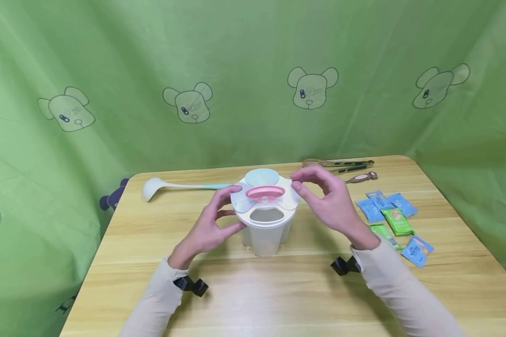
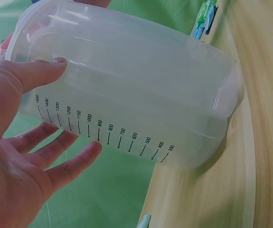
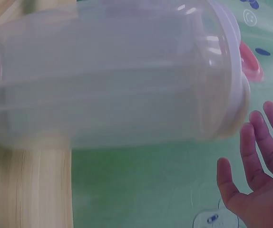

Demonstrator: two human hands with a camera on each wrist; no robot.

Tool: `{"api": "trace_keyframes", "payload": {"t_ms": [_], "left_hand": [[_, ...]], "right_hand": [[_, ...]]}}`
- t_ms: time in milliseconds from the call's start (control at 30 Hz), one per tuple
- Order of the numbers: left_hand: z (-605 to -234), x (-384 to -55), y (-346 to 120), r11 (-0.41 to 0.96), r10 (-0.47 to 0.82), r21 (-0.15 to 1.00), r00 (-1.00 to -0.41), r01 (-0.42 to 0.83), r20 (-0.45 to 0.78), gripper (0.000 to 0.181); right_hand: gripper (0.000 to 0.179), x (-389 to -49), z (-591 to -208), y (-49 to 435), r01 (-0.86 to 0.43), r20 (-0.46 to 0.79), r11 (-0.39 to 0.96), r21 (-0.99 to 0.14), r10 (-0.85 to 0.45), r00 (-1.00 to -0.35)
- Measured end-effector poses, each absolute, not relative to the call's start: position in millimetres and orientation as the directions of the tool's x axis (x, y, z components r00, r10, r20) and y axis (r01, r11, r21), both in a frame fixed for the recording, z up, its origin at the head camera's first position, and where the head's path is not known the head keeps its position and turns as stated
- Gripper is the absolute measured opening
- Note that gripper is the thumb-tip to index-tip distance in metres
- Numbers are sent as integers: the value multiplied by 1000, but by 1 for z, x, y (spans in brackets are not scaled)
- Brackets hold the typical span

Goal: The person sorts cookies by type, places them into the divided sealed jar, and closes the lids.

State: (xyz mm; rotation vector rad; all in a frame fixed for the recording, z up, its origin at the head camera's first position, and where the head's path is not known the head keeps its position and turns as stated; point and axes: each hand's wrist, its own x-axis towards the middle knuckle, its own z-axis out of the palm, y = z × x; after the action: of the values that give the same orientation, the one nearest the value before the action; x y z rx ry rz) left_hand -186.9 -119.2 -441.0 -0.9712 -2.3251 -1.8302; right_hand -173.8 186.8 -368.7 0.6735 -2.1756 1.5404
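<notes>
A translucent plastic storage canister (image 1: 266, 241) stands on the table between my hands. Its white lid has a pink handle (image 1: 265, 193), pale petal-shaped flaps (image 1: 262, 177) and an opening (image 1: 267, 215) at the front. My left hand (image 1: 206, 230) holds the canister near the top, fingers and thumb on either side of its wall. Black volume marks run along the canister's side in the left wrist view. At the lid's right edge is my right hand (image 1: 332, 206), thumb and forefinger close to the rim. Its fingers (image 3: 250, 156) are spread and hold nothing in the right wrist view.
A white ladle (image 1: 152, 187) with a mint handle lies behind on the left. Tongs (image 1: 341, 164) and a brown-handled utensil (image 1: 362, 177) are at the back right. Several blue packets (image 1: 417, 251) and green packets (image 1: 397, 221) lie right of my right hand. Green curtain surrounds the table.
</notes>
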Motion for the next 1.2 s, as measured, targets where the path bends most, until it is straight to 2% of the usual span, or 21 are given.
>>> {"api": "trace_keyframes", "payload": {"t_ms": [400,633,900,1200], "left_hand": [[-439,-185,-119,109,451,862,-798,495,401,87],[-440,-184,-118,114,449,862,-800,493,398,86],[-440,-185,-119,115,455,861,-797,495,397,86],[-439,-184,-118,117,459,873,-806,473,375,86]], "right_hand": [[16,-172,-382,238,-526,538,407,-747,-98,-838],[16,-167,-393,263,-424,451,492,-760,-71,-890],[18,-163,-406,291,-343,371,656,-672,-102,-923],[17,-157,-436,321,-356,352,713,-604,-162,-922]]}}
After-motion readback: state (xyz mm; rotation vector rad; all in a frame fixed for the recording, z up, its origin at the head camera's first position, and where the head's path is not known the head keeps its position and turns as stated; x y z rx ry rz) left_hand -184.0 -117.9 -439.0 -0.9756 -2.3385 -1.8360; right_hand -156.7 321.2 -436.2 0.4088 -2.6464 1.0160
